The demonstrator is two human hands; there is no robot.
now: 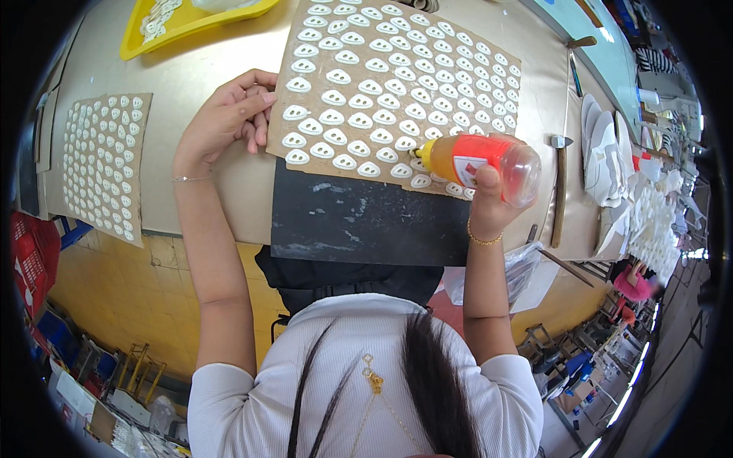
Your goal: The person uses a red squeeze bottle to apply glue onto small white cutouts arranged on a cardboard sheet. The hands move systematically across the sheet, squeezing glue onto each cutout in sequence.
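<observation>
A brown cardboard sheet [321, 85] carries rows of small white rounded-triangular pieces, each with two holes. My left hand [235, 113] is at the sheet's left edge, fingers curled and thumb against the border. In my right hand [492, 200] is a squeeze bottle [485, 166] with a red label, amber contents and a yellow nozzle. It lies tipped nearly level, its nozzle pointing left just over the pieces in the near rows. Whether the tip touches one I cannot tell. Under the sheet's near side lies a black board [359, 221].
Another cardboard sheet [99, 164] with similar pieces lies at the left. A yellow tray [195, 30] holds white pieces at the back left. A hammer [560, 183] and white flat shapes [599, 149] lie to the right. A plastic bag [519, 275] hangs by the near edge.
</observation>
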